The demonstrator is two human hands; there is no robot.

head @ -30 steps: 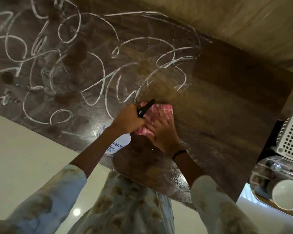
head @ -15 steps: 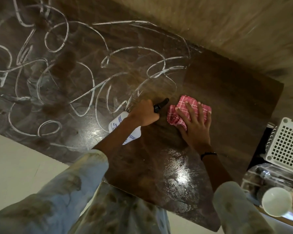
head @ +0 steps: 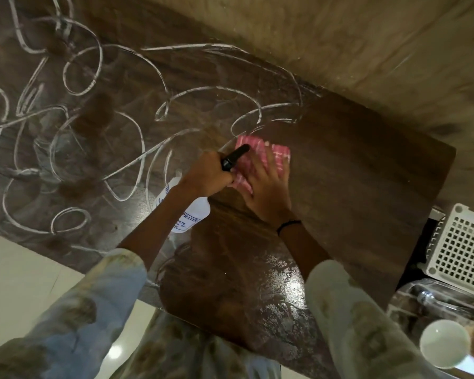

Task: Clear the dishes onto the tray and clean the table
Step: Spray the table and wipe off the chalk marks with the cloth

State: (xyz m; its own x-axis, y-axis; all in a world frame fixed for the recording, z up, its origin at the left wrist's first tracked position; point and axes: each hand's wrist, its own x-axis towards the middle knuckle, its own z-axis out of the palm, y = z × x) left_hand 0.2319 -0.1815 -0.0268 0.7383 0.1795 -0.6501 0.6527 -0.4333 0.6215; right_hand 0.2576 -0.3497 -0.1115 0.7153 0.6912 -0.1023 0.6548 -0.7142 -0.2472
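A dark wooden table (head: 353, 170) fills the view, its left part covered in white scribbled streaks (head: 99, 124). My right hand (head: 263, 187) presses flat on a pink checked cloth (head: 271, 157) at the boundary between streaked and wiped wood. My left hand (head: 208, 176) grips a white spray bottle (head: 186, 212) with a black nozzle (head: 234, 157), held just left of the cloth. The near table part shines wet.
At the right edge, below the table level, stand a white perforated basket (head: 465, 244), clear plastic containers (head: 435, 299) and a white bowl (head: 443, 343). A pale floor (head: 19, 283) lies at the lower left. A light wood surface (head: 367, 45) runs behind the table.
My right hand slid the cloth right, then back left and farther up the table to the streaks' edge. My left hand with the bottle stayed beside it.
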